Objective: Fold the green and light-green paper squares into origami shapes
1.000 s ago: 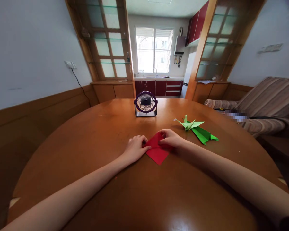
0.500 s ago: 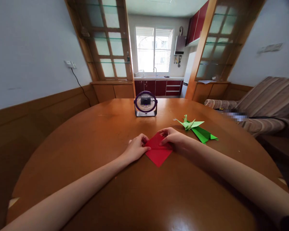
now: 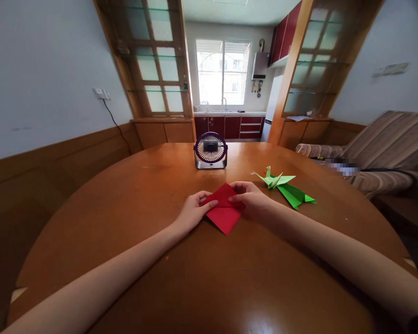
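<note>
left hand (image 3: 191,212): pinches red paper (image 3: 224,208) at its left edge | right hand (image 3: 251,199): grip closed on top flap, seemingly lifted | paper: mid-desk (image 3: 125,222), near fan (image 3: 211,150), green crane (image 3: 285,188) right

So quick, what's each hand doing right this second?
Left hand: fingers closed on the left corner of the red paper.
Right hand: fingers pinched on the paper's upper right edge, lifting it off the table.
</note>
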